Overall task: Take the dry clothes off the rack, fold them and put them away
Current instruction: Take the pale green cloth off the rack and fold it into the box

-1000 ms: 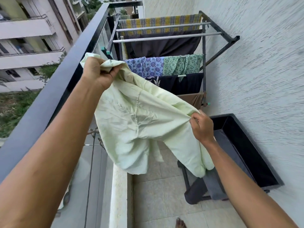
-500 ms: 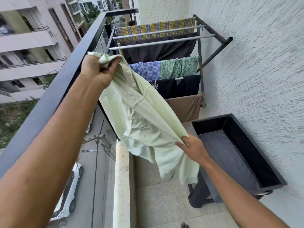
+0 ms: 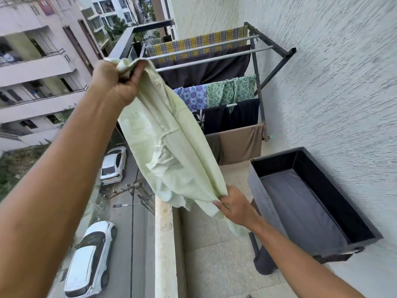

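Step in hand: folding. The pale green shirt [image 3: 163, 143] is off the rack [image 3: 256, 82], stretched in mid-air. The left hand [image 3: 117, 81] clenches its top; the right hand [image 3: 235, 206] pinches its lower edge. Next move, probably: bring both ends together, clear of the balcony ledge [image 3: 164, 244].

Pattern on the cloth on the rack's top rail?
Yellow and dark plaid cloth, clearest in the head view.

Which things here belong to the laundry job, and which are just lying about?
Job: pale green shirt, gripped by left hand and right hand; drying rack; hanging clothes; black bin, probably for folded items.
Just there: white cars below; balcony railing; textured wall.
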The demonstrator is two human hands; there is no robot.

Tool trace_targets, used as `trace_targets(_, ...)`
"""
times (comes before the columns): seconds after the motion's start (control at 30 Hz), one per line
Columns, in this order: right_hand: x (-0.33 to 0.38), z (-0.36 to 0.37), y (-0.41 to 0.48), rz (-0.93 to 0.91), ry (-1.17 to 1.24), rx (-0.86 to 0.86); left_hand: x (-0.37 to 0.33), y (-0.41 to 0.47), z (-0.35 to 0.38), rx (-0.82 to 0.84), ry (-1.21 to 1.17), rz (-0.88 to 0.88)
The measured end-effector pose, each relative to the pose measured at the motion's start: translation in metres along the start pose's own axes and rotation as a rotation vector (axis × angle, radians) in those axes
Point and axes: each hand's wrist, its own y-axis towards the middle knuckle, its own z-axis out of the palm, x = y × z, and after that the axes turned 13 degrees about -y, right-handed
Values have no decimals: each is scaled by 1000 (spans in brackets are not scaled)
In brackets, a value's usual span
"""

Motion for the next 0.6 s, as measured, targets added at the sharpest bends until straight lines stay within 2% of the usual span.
trace_targets(0.1, 8, 16, 12, 169, 105, 160, 9, -11, 15, 49, 42, -55)
trace_targets(0.17, 13, 25, 23, 214, 111, 168, 5, -15, 25, 91, 22, -66)
trace_targets(0.23, 16, 24, 37, 251, 134, 82, -5, -20, 37, 116, -11, -50)
trace_targets(0.4, 12, -3, 73, 198, 81, -180, -42, -11, 41, 137, -51, 38)
trace_targets(0.53, 13, -28, 89, 264, 282, -401, -61, 4, 37, 133, 8, 71)
trace_targets(0.6, 14, -35, 98, 316, 384, -452, -59, 3, 36, 146, 31, 64)
